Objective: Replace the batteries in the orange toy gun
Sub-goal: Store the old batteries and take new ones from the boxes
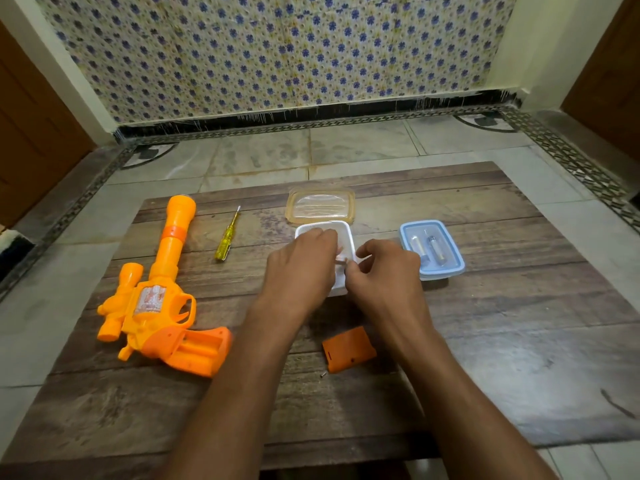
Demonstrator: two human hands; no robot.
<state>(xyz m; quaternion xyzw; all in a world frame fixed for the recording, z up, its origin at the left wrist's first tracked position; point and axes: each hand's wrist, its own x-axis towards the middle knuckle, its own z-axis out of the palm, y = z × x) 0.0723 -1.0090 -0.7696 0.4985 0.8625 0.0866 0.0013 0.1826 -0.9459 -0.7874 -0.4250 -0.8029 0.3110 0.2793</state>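
The orange toy gun lies at the left of the wooden board, its grip's battery bay open and seemingly without batteries. Its orange battery cover rests near the middle, with a small screw beside it. My left hand reaches into a white container. My right hand is at the container's near right corner. A small cylinder that looks like a battery shows between the fingertips of both hands; which hand grips it is unclear. A blue-rimmed closed container at right holds two batteries.
A yellow-handled screwdriver lies between the gun barrel and the white container. An amber transparent lid sits just behind the white container. The wooden board rests on a tiled floor, with a patterned cloth hanging on the wall beyond.
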